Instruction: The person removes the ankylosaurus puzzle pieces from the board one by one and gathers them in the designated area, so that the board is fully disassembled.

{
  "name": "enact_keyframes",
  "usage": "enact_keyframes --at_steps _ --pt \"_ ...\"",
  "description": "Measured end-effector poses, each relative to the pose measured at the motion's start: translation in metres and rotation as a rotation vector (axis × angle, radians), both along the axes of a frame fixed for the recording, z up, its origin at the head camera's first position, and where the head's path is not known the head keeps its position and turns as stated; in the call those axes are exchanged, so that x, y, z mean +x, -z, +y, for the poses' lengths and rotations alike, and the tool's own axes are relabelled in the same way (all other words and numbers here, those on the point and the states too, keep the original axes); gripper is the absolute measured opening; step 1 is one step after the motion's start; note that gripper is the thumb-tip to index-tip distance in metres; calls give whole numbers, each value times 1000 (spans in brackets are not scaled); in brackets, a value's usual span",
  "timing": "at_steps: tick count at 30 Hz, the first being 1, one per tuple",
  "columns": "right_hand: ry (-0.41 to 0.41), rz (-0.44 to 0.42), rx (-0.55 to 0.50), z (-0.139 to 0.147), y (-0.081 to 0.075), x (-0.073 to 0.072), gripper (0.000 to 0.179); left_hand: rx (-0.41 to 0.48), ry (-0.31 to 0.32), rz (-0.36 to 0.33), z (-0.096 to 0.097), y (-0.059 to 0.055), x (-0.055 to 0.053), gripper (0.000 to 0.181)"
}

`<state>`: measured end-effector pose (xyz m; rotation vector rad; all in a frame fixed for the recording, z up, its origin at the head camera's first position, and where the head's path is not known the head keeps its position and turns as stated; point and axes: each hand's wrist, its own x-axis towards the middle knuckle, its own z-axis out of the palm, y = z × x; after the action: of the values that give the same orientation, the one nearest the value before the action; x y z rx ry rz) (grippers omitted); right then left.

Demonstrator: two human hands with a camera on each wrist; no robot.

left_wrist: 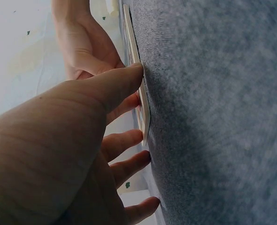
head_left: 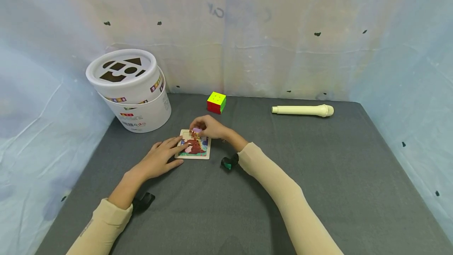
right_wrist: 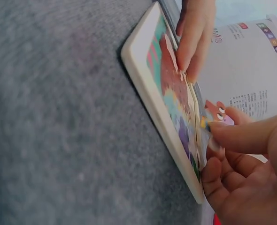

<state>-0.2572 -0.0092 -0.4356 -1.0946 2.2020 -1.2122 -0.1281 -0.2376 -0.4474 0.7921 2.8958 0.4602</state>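
A small square jigsaw puzzle in a pale wooden tray lies on the dark cloth, showing a red-brown dinosaur. My left hand rests at its left side with fingers extended; fingertips reach over the picture, and the thumb lies at the near corner. At the far edge of the tray, my right hand pinches a puzzle piece between thumb and fingers. That piece carries the dinosaur's face with white eyes and is held tilted up over the board in the right wrist view. My right fingers partly hide it.
Behind my left hand stands a white tub with shape holes in its lid. A puzzle cube sits beyond the tray, and a cream toy microphone lies at the back right. Pale sheeting hangs behind the table.
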Motion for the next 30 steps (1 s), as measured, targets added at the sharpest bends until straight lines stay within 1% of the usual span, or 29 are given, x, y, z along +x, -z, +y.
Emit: enact_keyframes --at_steps 4,8,13,17,20,24,28,30 --pt "20 -22 -43 12 -1 -3 25 2 -1 -8 1 1 0 60" --pt "26 -30 -71 33 -8 -5 25 2 -3 -10 2 2 -1 60" --pt "10 -45 -32 72 -11 -7 25 5 -11 -8 1 2 -1 61" --pt "21 -64 11 101 -9 -10 25 12 -6 -2 -1 3 0 61" --pt "33 -65 29 117 -7 -11 24 10 -3 1 -2 4 1 62" --pt "22 -59 27 128 -7 -10 22 5 -4 -2 -3 4 0 62" --pt "5 -46 22 131 -4 -10 19 6 2 -4 -3 5 -2 62" --pt "9 -34 29 132 -2 -9 19 8 4 -5 -3 5 -3 62"
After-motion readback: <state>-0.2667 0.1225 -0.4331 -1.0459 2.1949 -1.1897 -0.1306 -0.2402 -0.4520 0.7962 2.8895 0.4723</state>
